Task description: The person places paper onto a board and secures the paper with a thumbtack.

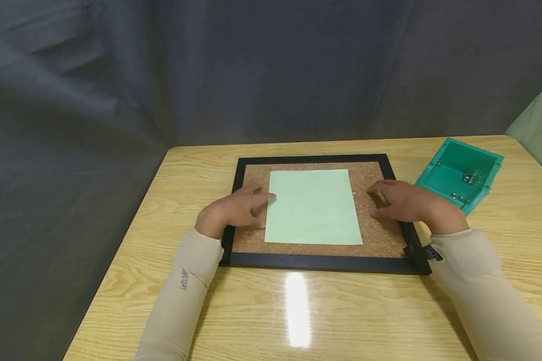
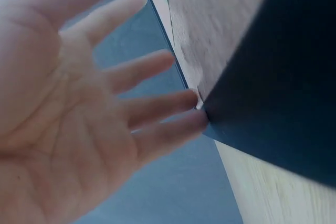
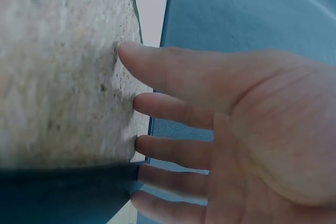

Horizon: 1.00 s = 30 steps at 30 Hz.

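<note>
A pale green sheet of paper lies on a black-framed cork board on the table. My left hand is at the board's left side, its fingers spread and one fingertip at the paper's left edge. In the left wrist view the fingers of that hand are extended, with nothing in the palm. On the other side my right hand has its fingertips at the cork, right of the paper. The right wrist view shows the thumb and fingers of this hand extended and holding nothing.
A green open box with small metal pieces inside stands tilted beyond my right hand. A tiny white spot shows on the cork by the paper's right edge. The wooden table ends at a dark curtain behind.
</note>
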Each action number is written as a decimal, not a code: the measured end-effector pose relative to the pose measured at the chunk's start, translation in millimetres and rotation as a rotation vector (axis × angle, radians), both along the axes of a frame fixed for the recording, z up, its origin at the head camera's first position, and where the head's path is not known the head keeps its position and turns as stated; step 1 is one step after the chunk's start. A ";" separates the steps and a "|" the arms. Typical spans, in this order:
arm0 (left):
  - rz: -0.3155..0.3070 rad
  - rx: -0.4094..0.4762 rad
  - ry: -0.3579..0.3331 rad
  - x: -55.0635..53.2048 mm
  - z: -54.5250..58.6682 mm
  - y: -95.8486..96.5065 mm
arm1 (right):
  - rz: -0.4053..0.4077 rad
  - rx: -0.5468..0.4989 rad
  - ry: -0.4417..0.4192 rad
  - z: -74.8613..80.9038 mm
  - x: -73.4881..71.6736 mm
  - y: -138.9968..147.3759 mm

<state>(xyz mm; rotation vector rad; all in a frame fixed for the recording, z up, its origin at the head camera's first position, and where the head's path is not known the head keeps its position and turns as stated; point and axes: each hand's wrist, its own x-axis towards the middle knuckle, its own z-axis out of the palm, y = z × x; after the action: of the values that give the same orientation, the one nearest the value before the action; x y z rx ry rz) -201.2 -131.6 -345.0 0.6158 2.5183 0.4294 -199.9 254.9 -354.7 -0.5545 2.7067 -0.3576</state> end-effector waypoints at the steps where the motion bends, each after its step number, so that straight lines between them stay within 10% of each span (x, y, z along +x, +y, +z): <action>1: 0.005 -0.009 -0.016 1.6 -0.2 1.0 | -0.001 0.004 0.002 -0.8 -0.2 -0.5; 13: 0.038 -0.096 -0.017 7.5 1.1 10.5 | 0.000 0.028 0.019 -2.0 -0.1 -3.7; 22: 0.007 -0.129 -0.006 6.5 2.7 15.2 | 0.182 -0.195 -0.079 10.0 24.9 -28.1; 30: -0.005 -0.147 -0.003 6.0 3.2 16.8 | 0.230 -0.107 -0.055 13.7 33.0 -41.6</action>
<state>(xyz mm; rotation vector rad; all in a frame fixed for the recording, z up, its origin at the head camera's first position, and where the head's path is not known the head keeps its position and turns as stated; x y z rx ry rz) -195.2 -114.8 -341.8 0.5638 2.5179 0.2401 -166.9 213.3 -341.1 -0.8640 2.5470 -0.4496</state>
